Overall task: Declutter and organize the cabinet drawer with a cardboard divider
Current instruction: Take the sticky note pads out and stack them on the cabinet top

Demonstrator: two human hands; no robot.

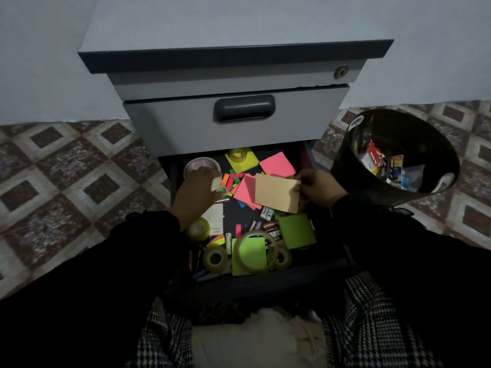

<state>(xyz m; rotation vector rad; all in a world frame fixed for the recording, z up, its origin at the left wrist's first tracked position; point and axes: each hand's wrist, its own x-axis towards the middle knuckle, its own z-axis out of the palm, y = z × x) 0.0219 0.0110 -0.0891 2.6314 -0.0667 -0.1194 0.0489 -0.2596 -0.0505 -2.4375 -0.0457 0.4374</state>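
cardboard divider (276, 192) sits over the open drawer (329, 254), above pink sticky notes (245, 191); right hand (320, 187) pinches its right edge. left hand (198, 187) curls round a small pale item, hard to identify. tape rolls (256, 252) at drawer front. black bin (398, 155) to the right.

Open drawer (329, 264) of tape rolls and sticky notes, right hand (320, 188) pinching cardboard piece (276, 193), left hand (198, 189) reaching in.

Open drawer (326, 257) below cabinet (233, 62), bin (342, 166) at its right
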